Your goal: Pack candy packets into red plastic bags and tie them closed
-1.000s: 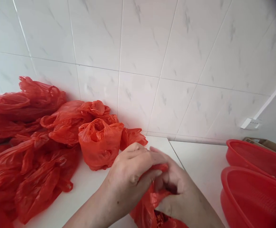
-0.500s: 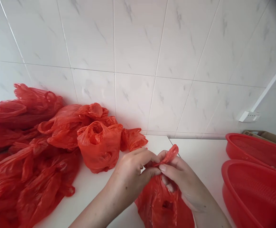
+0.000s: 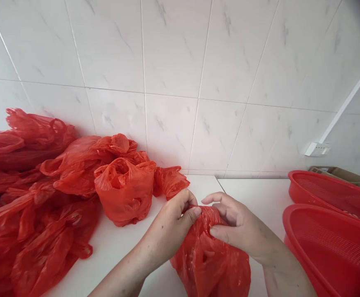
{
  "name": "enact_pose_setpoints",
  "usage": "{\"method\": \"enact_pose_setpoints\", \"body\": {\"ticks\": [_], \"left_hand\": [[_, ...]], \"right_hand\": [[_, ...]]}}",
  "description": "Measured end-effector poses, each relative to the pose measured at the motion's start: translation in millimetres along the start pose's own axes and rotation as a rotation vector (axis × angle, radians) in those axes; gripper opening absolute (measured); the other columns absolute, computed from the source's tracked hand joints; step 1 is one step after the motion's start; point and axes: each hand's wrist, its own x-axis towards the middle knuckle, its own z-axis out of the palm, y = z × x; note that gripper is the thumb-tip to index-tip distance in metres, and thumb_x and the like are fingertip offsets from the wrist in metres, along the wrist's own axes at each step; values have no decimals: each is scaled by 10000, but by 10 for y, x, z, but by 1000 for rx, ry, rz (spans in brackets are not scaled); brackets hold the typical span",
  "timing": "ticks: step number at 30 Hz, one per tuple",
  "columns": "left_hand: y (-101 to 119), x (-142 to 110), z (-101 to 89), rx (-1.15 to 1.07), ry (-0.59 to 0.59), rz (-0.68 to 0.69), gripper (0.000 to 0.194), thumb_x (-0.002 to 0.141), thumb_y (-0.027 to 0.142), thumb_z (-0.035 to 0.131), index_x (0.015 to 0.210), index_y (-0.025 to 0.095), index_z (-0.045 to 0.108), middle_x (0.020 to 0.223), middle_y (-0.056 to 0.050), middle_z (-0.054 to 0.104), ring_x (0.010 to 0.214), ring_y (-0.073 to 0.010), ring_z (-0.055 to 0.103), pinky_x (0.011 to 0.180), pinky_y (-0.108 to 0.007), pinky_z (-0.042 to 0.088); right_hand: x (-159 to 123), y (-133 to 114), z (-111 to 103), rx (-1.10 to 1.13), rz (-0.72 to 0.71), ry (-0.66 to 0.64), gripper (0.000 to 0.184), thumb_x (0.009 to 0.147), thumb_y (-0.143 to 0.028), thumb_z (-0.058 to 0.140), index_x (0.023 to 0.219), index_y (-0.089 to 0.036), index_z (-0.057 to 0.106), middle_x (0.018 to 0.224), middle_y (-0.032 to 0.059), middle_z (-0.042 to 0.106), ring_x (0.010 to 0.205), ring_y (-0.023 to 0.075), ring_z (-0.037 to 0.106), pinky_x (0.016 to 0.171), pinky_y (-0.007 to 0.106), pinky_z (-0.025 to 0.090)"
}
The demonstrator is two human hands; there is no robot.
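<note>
A red plastic bag (image 3: pixel 210 264) stands on the white table, low in the middle of the view. My left hand (image 3: pixel 173 222) pinches its top edge between thumb and fingers. On the other side of the bag's gathered top, my right hand (image 3: pixel 238 227) has its thumb and fingers spread apart, the thumb lying against the plastic. Whatever is inside the bag does not show clearly. Left of my hands sits another red bag (image 3: pixel 125 194), rounded and upright, with its top bunched up.
A large heap of red plastic bags (image 3: pixel 37 239) covers the left side. Two red plastic baskets (image 3: pixel 297 231) with mesh sides stand at the right, a cardboard box (image 3: pixel 349 177) behind them. Tiled wall (image 3: pixel 173 49) rises along the back, with a white socket (image 3: pixel 317 149).
My right hand has let go of the twisted bag top and opened its fingers. The bag's top has spread and slumped. My left hand still pinches it. The view has shifted slightly right.
</note>
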Motion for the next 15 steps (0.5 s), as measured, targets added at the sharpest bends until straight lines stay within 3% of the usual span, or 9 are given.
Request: {"method": "enact_pose_setpoints", "body": {"ticks": [3,5,8,12,15], "left_hand": [[17,-10,12,42,1,-15,141,876,286,470,767,199,451,671,49,446,598,-93,370,534,-221,296],[10,-10,27,102,6,-9,129,867,281,482,767,203,461,682,46,486,611,-101,399,545,-228,306],[-17,3,43,218,17,6,99,840,258,519,762,211,479,723,41,551,669,-120,462,590,-242,331],[8,-4,11,386,56,82,95,811,209,549,741,207,485,798,29,564,728,-131,487,626,-248,348],[114,-70,-30,516,40,204,132,788,141,559,699,191,476,819,17,530,762,-129,475,665,-245,362]], "right_hand": [[71,9,67,-195,39,260,320,770,-229,552,1081,-301,580,662,-57,445,584,108,419,537,229,349],[121,32,106,-277,64,359,276,776,-240,517,1027,-293,619,624,-54,466,538,108,408,503,235,326],[145,45,115,-185,62,329,310,781,-210,452,1007,-273,655,652,-36,570,552,114,471,536,248,379],[128,56,35,132,-34,181,306,786,-235,504,1052,-229,656,935,16,672,784,140,591,747,276,455],[197,140,-25,267,20,219,294,782,-336,564,1018,-192,664,876,38,680,731,156,605,699,292,467]]}}
